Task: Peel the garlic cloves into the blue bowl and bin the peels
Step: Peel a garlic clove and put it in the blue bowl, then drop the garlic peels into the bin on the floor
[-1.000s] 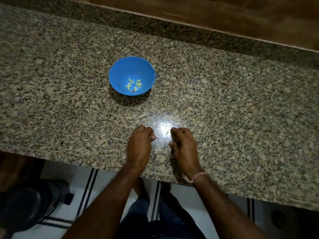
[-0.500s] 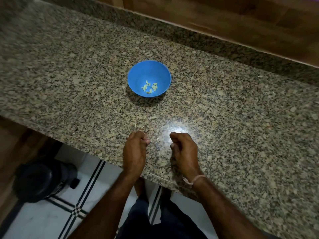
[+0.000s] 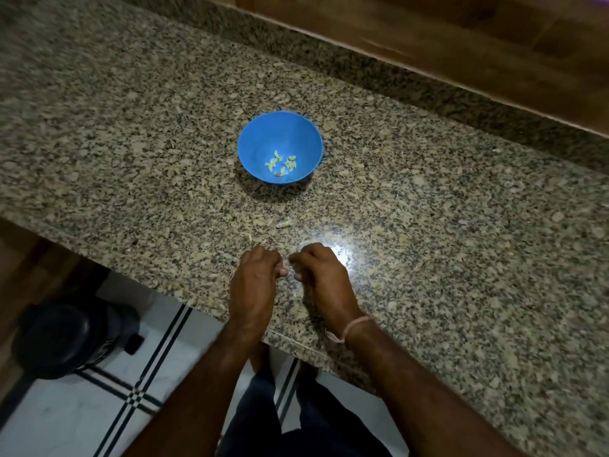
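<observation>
Tiled floor [image 3: 66, 420], white with dark stripes, lies nearest, with the person's dark trousers [image 3: 263, 417] and a black round container [image 3: 66, 338] to the left that may be the bin, though that cannot be told. Above it juts the edge of a speckled granite counter [image 3: 461, 258]. Just past that edge the left hand [image 3: 255, 282] and right hand [image 3: 324, 278] sit close together on the stone, knuckles up, fingers curled in with the tips facing across a small gap; a pale thread [image 3: 356, 326] circles the right wrist. Whether either pinches a clove or a bit of skin cannot be told, as the fingers hide it. Slightly farther on lies a pale peel scrap [image 3: 283, 223], with a smaller fleck [image 3: 250, 236] near it. Well beyond stands the blue bowl [image 3: 263, 140], upright, with several peeled garlic cloves [image 3: 281, 163] in its bottom. A wooden panel [image 3: 461, 44] backs the counter. No unpeeled cloves show, so the peeling looks about over and gathering peels seems the step in hand. Next, the loose scraps need sweeping together and pinching up with care, being light and thin, before carrying to the bin.
</observation>
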`<state>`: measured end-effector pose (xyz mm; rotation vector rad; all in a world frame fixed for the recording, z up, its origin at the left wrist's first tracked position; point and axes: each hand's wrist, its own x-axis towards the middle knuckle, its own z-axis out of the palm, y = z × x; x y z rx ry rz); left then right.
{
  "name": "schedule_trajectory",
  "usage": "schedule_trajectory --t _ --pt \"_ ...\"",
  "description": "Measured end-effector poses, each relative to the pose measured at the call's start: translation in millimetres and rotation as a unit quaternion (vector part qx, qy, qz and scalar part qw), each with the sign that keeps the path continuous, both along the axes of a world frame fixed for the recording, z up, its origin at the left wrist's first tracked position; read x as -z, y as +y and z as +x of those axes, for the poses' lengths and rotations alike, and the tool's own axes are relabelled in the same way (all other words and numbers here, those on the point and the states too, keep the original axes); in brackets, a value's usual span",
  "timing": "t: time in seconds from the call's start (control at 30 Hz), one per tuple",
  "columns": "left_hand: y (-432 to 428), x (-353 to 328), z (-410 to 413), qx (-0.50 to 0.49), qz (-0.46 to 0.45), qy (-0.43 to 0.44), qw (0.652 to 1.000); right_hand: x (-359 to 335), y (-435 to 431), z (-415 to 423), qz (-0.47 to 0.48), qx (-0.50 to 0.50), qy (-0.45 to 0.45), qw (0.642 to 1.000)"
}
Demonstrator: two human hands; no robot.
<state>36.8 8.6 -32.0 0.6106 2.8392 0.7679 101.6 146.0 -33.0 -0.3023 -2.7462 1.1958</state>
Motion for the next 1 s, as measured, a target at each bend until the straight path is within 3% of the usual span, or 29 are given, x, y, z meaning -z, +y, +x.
schedule_trajectory --t 0.27,0.4,0.5,0.53,0.6,0.7,0.87,1.0 --pt "-8.4 -3.3 2.6 -0.046 0.022 -0.019 0.998 1.4 2.7 -19.4 0.128 -0.045 0.02 0.991" --pt "-21.6 -3.7 3.4 -0.103 0.067 -0.053 0.991 5.4 -1.5 -18.6 0.206 -0.07 0.009 0.976" --pt "-34.0 -4.9 4.9 -0.132 0.118 -0.076 0.981 4.2 -14.2 -13.3 0.207 -0.058 -0.028 0.976" --pt "-40.0 -8.1 5.7 -0.146 0.138 -0.084 0.976 0.9 -23.9 -13.6 0.176 -0.046 -0.048 0.982" --pt "-51.2 -15.7 7.1 -0.164 0.167 -0.076 0.969 -8.3 -44.3 -16.5 0.019 0.007 -0.077 0.997" --pt "-90.4 -24.9 3.6 -0.199 0.212 -0.049 0.955 -23.0 -92.3 -37.1 -0.177 0.067 -0.112 0.975" --pt "-194.4 -28.6 -5.1 -0.303 0.275 -0.049 0.911 -20.8 -194.3 -74.7 -0.267 0.007 -0.179 0.947" --pt "-298.9 -25.9 -3.9 -0.383 0.275 -0.033 0.881 -28.7 -292.0 -93.8 -0.333 -0.045 -0.207 0.919"
